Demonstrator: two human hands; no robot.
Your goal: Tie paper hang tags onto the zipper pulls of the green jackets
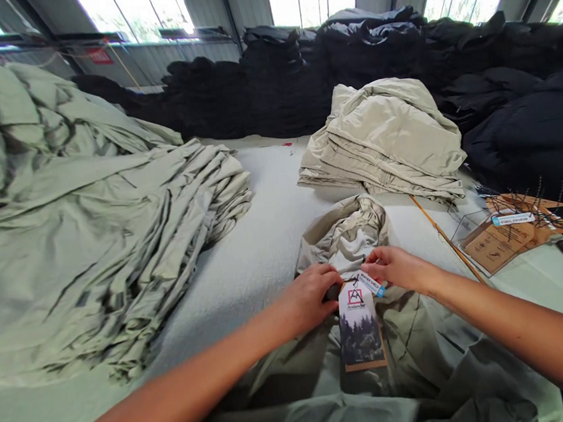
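A grey-green garment (405, 332) lies in front of me, its gathered opening (346, 224) facing away. On it rests a hang tag (359, 330) printed with a mountain logo and dark trees. A small blue-and-white "Weather Shield" label (371, 285) overlaps the tag's top, where a thin dark string shows. My left hand (313, 298) is closed at the tag's upper left edge; what its curled fingers grip is hidden. My right hand (393, 270) pinches the dark string just above the label, thumb and forefinger together.
A large heap of pale green garments (88, 245) covers the left side. A folded beige stack (385, 140) stands beyond the garment. At right, a clear tray (470, 235) holds brown tags (501, 241) and dark strings beside a yellow strip (445, 237). Black piles (288, 83) line the back.
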